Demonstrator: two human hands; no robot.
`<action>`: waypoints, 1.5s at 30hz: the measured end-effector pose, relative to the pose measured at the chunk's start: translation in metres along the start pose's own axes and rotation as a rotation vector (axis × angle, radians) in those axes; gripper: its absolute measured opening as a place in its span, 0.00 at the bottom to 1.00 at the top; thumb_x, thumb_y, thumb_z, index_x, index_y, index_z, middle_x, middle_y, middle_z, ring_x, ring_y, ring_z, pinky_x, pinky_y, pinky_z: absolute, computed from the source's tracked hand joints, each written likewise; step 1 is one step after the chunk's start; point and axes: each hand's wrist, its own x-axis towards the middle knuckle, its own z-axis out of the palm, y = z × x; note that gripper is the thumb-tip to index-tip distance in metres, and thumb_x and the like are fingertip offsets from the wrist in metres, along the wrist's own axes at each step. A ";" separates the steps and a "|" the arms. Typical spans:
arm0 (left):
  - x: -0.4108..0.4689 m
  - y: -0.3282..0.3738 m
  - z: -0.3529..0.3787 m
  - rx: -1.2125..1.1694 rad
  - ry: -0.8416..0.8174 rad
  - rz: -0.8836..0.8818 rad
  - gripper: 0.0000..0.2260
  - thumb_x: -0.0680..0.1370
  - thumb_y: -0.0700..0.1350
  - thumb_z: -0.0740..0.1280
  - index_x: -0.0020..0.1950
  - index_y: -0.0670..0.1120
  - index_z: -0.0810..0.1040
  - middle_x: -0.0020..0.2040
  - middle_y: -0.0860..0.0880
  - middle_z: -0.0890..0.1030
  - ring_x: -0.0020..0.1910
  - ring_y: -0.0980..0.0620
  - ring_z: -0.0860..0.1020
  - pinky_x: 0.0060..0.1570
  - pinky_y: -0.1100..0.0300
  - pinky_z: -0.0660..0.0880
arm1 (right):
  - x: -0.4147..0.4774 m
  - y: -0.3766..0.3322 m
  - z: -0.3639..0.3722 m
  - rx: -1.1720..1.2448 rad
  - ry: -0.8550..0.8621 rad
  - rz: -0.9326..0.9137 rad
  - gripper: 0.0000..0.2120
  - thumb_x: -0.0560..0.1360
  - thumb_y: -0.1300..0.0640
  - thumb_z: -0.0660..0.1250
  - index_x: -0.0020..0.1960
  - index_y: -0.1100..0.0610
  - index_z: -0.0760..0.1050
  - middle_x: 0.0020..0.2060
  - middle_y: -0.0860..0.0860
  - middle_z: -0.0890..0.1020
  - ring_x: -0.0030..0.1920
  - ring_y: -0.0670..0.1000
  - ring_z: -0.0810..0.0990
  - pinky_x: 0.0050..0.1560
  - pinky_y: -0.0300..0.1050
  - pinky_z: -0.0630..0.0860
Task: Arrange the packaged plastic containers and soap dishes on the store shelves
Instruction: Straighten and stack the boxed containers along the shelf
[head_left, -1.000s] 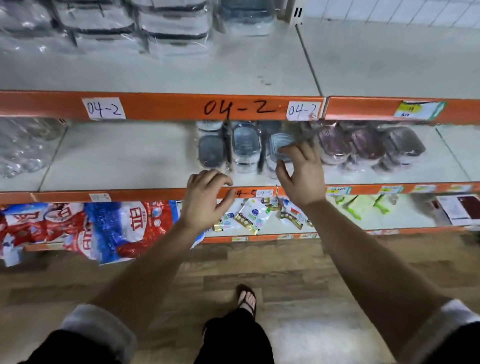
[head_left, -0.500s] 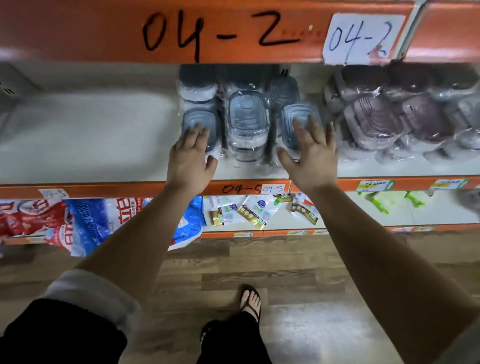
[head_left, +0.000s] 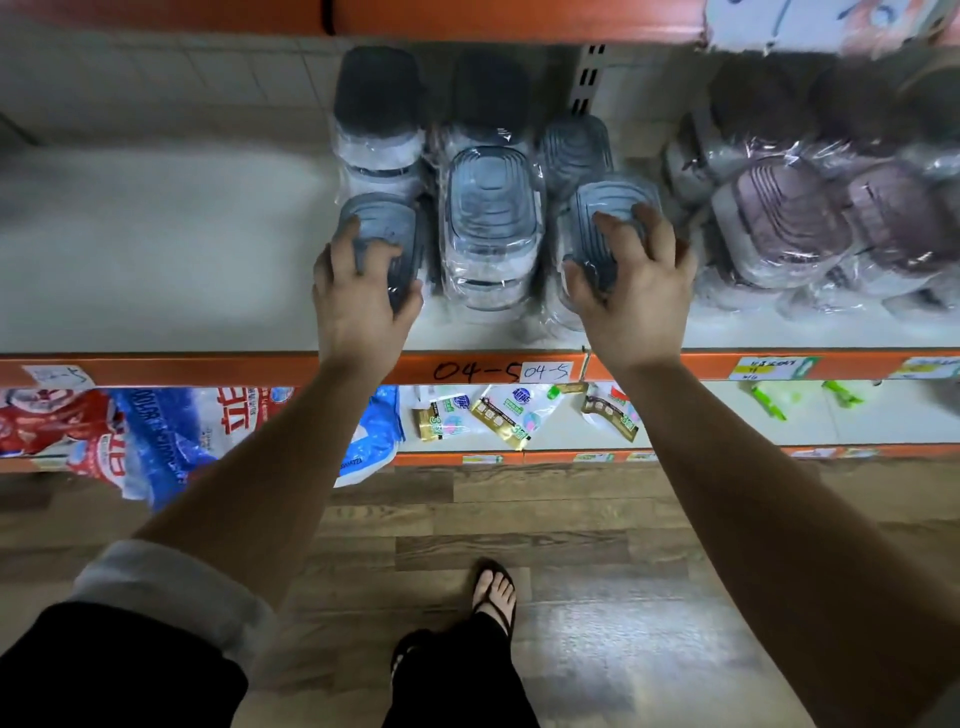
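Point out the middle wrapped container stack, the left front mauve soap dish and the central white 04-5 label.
Clear-wrapped stack of grey-lidded plastic containers (head_left: 491, 208): head view, top lid.
Wrapped mauve plastic soap dish (head_left: 779, 218): head view, ribbed top.
White paper 04-5 label (head_left: 546, 371): head view, centre.

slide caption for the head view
Left hand grips left container, right hand grips right container, beside the middle stack.
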 end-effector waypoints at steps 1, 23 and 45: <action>-0.006 0.000 -0.002 -0.004 0.006 0.006 0.17 0.76 0.48 0.68 0.63 0.42 0.75 0.73 0.37 0.64 0.67 0.35 0.66 0.67 0.46 0.65 | -0.002 0.001 -0.003 0.013 0.002 0.000 0.23 0.77 0.44 0.63 0.70 0.51 0.71 0.73 0.53 0.66 0.70 0.60 0.66 0.65 0.46 0.59; -0.143 0.081 -0.198 -0.220 -0.042 0.258 0.25 0.72 0.52 0.65 0.66 0.42 0.74 0.72 0.39 0.65 0.70 0.40 0.66 0.65 0.48 0.68 | -0.148 -0.060 -0.173 0.329 0.176 -0.028 0.23 0.71 0.47 0.65 0.59 0.62 0.77 0.62 0.61 0.73 0.59 0.65 0.72 0.60 0.57 0.71; 0.002 0.145 -0.311 0.104 -0.094 0.378 0.31 0.72 0.56 0.58 0.74 0.45 0.66 0.73 0.43 0.66 0.69 0.39 0.66 0.68 0.45 0.62 | -0.014 -0.083 -0.296 0.178 0.120 -0.169 0.27 0.68 0.45 0.65 0.61 0.61 0.75 0.59 0.61 0.73 0.58 0.64 0.72 0.60 0.54 0.71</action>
